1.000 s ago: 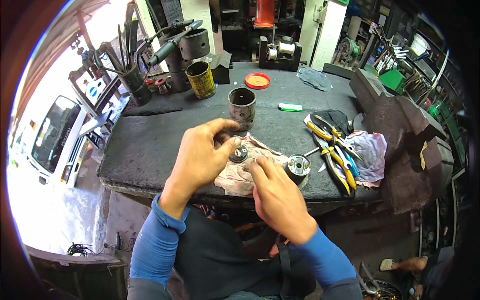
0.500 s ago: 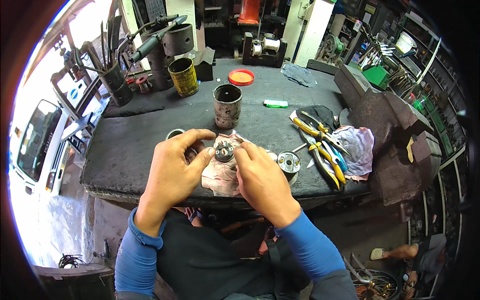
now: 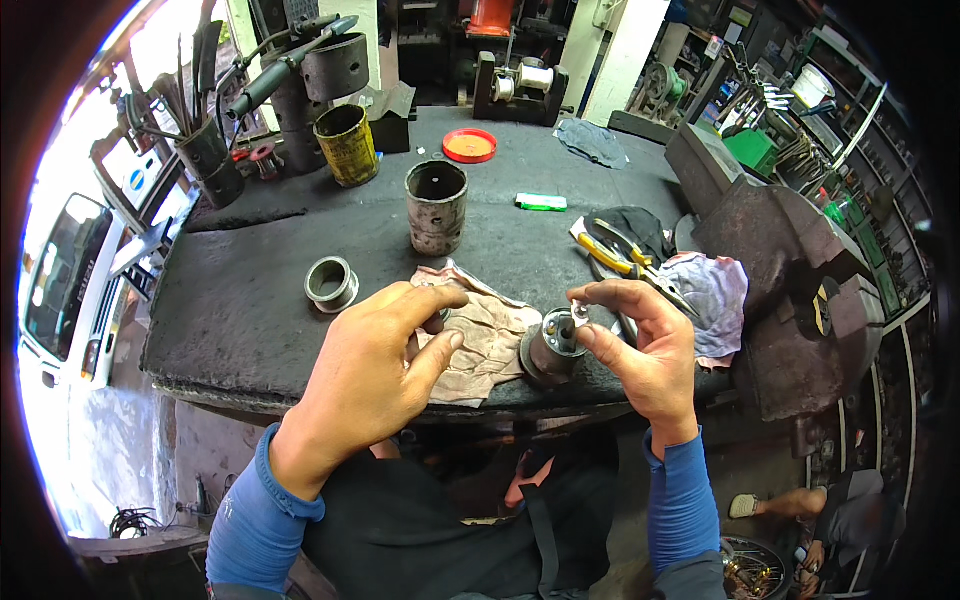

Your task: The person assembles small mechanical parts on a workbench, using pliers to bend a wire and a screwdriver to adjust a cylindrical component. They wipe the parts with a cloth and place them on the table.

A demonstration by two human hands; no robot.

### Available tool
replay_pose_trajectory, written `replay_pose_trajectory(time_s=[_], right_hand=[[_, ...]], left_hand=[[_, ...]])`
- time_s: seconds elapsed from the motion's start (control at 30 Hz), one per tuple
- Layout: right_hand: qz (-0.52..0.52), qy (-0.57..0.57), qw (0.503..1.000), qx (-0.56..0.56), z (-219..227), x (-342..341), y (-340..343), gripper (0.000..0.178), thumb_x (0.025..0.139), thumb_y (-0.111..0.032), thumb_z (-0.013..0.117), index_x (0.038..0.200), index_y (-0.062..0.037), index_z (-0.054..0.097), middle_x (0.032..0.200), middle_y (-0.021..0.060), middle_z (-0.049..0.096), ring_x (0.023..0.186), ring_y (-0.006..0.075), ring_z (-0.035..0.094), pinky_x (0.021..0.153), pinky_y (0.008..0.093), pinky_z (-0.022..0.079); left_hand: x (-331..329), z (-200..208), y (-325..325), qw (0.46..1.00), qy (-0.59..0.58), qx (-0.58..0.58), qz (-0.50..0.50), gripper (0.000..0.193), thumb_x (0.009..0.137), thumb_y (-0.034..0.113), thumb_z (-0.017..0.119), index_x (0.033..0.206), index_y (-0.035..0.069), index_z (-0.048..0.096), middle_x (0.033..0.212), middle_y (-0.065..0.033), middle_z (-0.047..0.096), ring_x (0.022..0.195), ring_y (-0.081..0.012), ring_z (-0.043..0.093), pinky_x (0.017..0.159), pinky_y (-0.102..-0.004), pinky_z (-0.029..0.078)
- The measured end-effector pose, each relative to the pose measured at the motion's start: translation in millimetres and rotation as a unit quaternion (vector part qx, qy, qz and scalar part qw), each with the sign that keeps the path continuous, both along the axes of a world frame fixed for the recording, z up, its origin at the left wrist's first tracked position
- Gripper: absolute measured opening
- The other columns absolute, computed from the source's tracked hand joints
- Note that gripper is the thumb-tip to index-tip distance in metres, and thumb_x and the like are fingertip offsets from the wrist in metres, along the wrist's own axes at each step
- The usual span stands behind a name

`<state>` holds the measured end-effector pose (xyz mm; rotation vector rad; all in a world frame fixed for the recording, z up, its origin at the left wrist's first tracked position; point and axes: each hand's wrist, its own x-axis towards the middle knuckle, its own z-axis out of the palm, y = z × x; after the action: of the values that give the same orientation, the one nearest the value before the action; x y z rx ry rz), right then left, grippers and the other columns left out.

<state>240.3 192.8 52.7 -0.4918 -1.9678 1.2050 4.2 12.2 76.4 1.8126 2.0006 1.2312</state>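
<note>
My right hand (image 3: 648,345) pinches a small shiny metal piece (image 3: 580,313) between thumb and forefinger. It holds the piece just over a short metal cylinder (image 3: 556,350) with a round, fitted top, standing at the bench's near edge. My left hand (image 3: 372,365) is curled over the left side of a wrinkled, stained cloth (image 3: 490,350). Its thumb and forefinger bend toward each other, and what they hold, if anything, is mostly hidden. A flanged metal ring (image 3: 331,284) lies beyond my left hand. Past the cloth stands a worn, open metal can (image 3: 437,210).
Yellow-handled pliers (image 3: 615,255) lie by a pale rag (image 3: 705,295), beside a large bench vise (image 3: 770,250). A green-and-white packet (image 3: 541,202), a red lid (image 3: 470,146) and a yellow can (image 3: 347,148) sit farther back. Another person's leg (image 3: 790,502) shows at lower right.
My right hand has moved right, from the cloth to the metal cylinder, and now shows a small metal piece. The round dark part between my hands is no longer visible there.
</note>
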Motion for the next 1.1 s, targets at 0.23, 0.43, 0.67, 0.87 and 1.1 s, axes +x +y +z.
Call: replay_pose_trajectory(time_s=[0.23,0.43,0.67,0.87,1.1], right_hand=[[0.001,-0.005,1.0,-0.021,-13,2,2,0.036,0.09,-0.011,0.088,0.123,0.0002,0.08,0.121,0.0111,0.081,0.117,0.0206,0.075,0.11,0.0363,0.054],[-0.019,-0.055,0.998,0.019,-3,5,-2,0.037,0.089,-0.01,0.089,0.123,0.0019,0.08,0.122,0.0129,0.081,0.119,0.022,0.073,0.11,0.0367,0.052],[-0.01,-0.099,0.994,0.048,-3,6,1,0.044,0.088,-0.014,0.089,0.127,0.0022,0.078,0.125,0.0114,0.079,0.12,0.0207,0.071,0.109,0.0363,0.051],[-0.009,-0.099,0.992,0.079,0,8,3,0.041,0.088,-0.018,0.087,0.123,0.0018,0.077,0.13,0.0118,0.075,0.123,0.0211,0.067,0.102,0.0342,0.05],[0.02,-0.132,0.987,0.084,5,5,9,0.037,0.087,-0.021,0.086,0.116,0.0019,0.077,0.125,0.0129,0.073,0.121,0.0258,0.067,0.106,0.0376,0.05]], left_hand=[[-1,0,0,0.999,0.002,-0.039,-0.006,0.033,0.096,0.011,0.078,0.128,0.003,0.074,0.1,-0.0174,0.07,0.077,-0.0322,0.068,0.074,-0.0427,0.054],[-8,-3,-3,0.999,0.017,-0.047,0.009,0.032,0.096,0.011,0.079,0.127,0.004,0.076,0.094,-0.0152,0.07,0.081,-0.0299,0.066,0.074,-0.0391,0.053],[-7,-2,-3,0.998,-0.003,-0.059,0.004,0.033,0.096,0.011,0.079,0.128,0.003,0.076,0.094,-0.0157,0.069,0.079,-0.0288,0.066,0.073,-0.0387,0.053],[-6,-1,-1,0.998,-0.005,-0.067,-0.006,0.033,0.096,0.012,0.078,0.127,0.002,0.076,0.096,-0.0172,0.069,0.077,-0.0297,0.066,0.073,-0.0401,0.054],[-7,-2,-1,0.998,0.006,-0.068,-0.017,0.033,0.097,0.013,0.077,0.128,0.001,0.075,0.104,-0.0196,0.071,0.075,-0.032,0.07,0.074,-0.043,0.055]])
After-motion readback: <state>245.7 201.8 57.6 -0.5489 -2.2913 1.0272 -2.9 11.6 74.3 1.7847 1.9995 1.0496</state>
